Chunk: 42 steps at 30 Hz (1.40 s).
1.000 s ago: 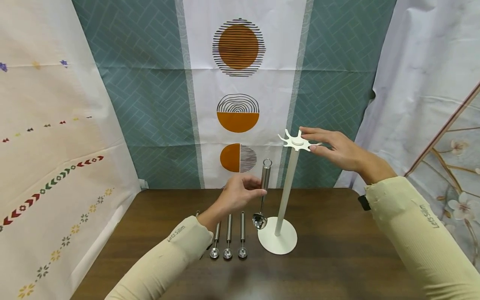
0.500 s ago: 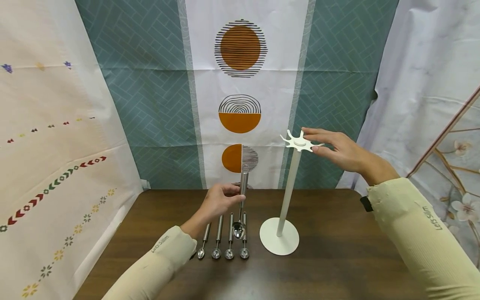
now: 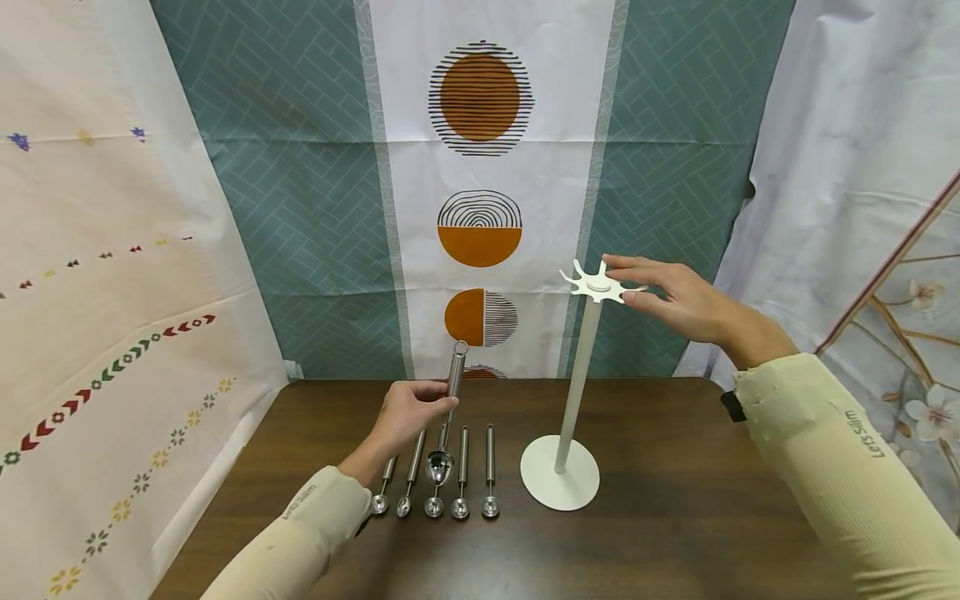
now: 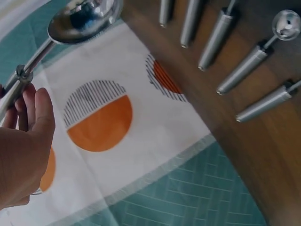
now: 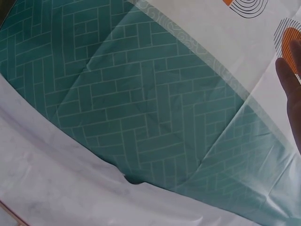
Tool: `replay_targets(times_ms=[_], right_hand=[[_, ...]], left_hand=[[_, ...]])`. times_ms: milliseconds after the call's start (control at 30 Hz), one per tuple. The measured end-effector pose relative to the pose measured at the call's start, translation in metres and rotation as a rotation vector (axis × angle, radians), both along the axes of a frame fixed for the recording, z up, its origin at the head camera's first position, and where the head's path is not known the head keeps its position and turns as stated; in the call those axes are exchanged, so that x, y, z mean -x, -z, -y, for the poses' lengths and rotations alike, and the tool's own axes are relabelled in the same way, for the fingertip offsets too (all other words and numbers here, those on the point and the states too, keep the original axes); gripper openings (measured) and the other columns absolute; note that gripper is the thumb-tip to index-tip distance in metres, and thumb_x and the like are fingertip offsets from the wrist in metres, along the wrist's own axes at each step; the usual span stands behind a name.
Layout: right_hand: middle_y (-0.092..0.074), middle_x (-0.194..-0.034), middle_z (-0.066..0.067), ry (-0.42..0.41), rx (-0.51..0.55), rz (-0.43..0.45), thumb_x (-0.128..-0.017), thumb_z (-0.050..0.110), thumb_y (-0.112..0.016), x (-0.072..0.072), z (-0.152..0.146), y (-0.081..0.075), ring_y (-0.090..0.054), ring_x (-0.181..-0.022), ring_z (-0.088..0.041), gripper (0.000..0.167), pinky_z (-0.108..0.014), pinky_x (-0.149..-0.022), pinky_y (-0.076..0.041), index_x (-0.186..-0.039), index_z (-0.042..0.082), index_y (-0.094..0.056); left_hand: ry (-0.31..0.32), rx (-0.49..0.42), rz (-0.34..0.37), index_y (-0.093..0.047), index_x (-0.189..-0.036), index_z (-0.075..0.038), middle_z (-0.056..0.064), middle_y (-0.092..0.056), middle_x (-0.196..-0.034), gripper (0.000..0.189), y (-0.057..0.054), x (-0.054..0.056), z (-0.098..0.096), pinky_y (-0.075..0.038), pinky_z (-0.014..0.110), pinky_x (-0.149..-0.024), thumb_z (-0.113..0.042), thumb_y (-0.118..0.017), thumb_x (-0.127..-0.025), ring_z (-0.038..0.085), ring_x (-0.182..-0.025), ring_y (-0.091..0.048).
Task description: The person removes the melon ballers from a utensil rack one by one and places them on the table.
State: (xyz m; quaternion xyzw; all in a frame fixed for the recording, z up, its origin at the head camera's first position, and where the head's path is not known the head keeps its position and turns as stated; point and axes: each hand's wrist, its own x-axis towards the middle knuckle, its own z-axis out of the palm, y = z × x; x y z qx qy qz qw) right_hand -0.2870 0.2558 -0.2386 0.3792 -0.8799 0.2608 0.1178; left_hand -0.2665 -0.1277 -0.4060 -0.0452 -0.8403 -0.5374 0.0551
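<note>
My left hand pinches a shiny metal scoop by its thick handle, between thumb and fingers. The scoop leans with its ring end up and its deep bowl down, in front of the handle of one lying tool. In the left wrist view the scoop's bowl is at the upper left, above the hand. My right hand touches the star-shaped top of a white utensil stand with extended fingers and thumb. Only the fingers of the right hand show in the right wrist view.
Several small metal scoops lie in a row on the brown wooden table, handles away from me. The stand's round base is just right of them. Patterned cloths hang behind and on both sides.
My left hand has carried the scoop left and slightly down, away from the stand and over the row of small scoops. The right hand stays at the stand's top.
</note>
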Motion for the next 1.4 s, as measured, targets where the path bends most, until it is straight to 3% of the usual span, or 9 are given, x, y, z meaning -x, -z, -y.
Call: replay_targets(times_ms=[267, 400, 567, 833, 967, 1267, 1400], right_hand=[[-0.040, -0.156, -0.013, 0.010, -0.018, 0.023, -0.103, 0.020, -0.050, -0.003, 0.000, -0.001, -0.036, -0.141, -0.041, 0.044, -0.063, -0.103, -0.035, -0.142, 0.002, -0.054], [-0.040, -0.156, -0.013, 0.006, -0.012, 0.011, -0.103, 0.019, -0.050, -0.004, 0.000, -0.002, -0.037, -0.140, -0.041, 0.043, -0.062, -0.102, -0.036, -0.142, 0.001, -0.054], [-0.042, -0.154, -0.015, 0.003, -0.003, -0.003, -0.102, 0.018, -0.050, -0.003, -0.001, 0.000, -0.038, -0.139, -0.043, 0.043, -0.062, -0.101, -0.036, -0.141, -0.001, -0.054], [-0.041, -0.155, -0.016, 0.015, -0.012, -0.003, -0.104, 0.020, -0.049, 0.000, -0.001, 0.001, -0.036, -0.140, -0.043, 0.045, -0.066, -0.104, -0.033, -0.142, -0.003, -0.052], [-0.041, -0.155, -0.015, 0.011, -0.008, -0.009, -0.103, 0.020, -0.049, 0.001, 0.000, 0.001, -0.036, -0.140, -0.043, 0.045, -0.064, -0.104, -0.033, -0.141, -0.005, -0.052], [-0.042, -0.154, -0.015, 0.003, 0.007, -0.008, -0.102, 0.018, -0.051, 0.000, 0.000, 0.001, -0.039, -0.139, -0.042, 0.044, -0.064, -0.102, -0.035, -0.141, -0.003, -0.053], [-0.043, -0.153, -0.016, 0.001, 0.017, -0.011, -0.101, 0.016, -0.052, 0.000, 0.001, 0.002, -0.039, -0.138, -0.043, 0.043, -0.063, -0.101, -0.036, -0.140, -0.003, -0.054]], left_hand=[[-0.048, -0.065, 0.064, -0.076, -0.110, 0.000, 0.010, -0.075, -0.091, 0.026, 0.010, 0.001, 0.019, -0.056, 0.033, -0.065, -0.012, -0.077, -0.087, 0.018, -0.071, -0.069], [-0.068, -0.066, 0.098, -0.074, -0.115, 0.000, 0.011, -0.075, -0.096, 0.028, 0.017, 0.000, 0.032, -0.052, 0.028, -0.065, -0.014, -0.075, -0.090, 0.021, -0.075, -0.069], [-0.108, -0.034, 0.117, -0.073, -0.116, 0.002, 0.017, -0.073, -0.106, 0.029, 0.032, 0.001, 0.048, -0.057, 0.032, -0.072, -0.014, -0.074, -0.091, 0.026, -0.081, -0.072], [-0.129, 0.026, 0.094, -0.070, -0.111, 0.012, 0.020, -0.074, -0.096, 0.027, 0.057, 0.003, 0.070, -0.059, 0.035, -0.070, -0.005, -0.071, -0.091, 0.020, -0.073, -0.071], [-0.136, 0.064, 0.087, -0.069, -0.112, 0.012, 0.021, -0.073, -0.097, 0.026, 0.068, 0.004, 0.081, -0.058, 0.033, -0.070, -0.003, -0.070, -0.091, 0.017, -0.077, -0.069], [-0.179, 0.053, 0.149, -0.066, -0.115, 0.015, 0.022, -0.072, -0.098, 0.029, 0.092, 0.005, 0.102, -0.056, 0.029, -0.067, -0.004, -0.067, -0.094, 0.022, -0.080, -0.068], [-0.206, 0.123, 0.154, -0.067, -0.114, 0.013, 0.024, -0.071, -0.103, 0.029, 0.100, 0.005, 0.109, -0.054, 0.034, -0.074, -0.007, -0.067, -0.094, 0.028, -0.089, -0.067]])
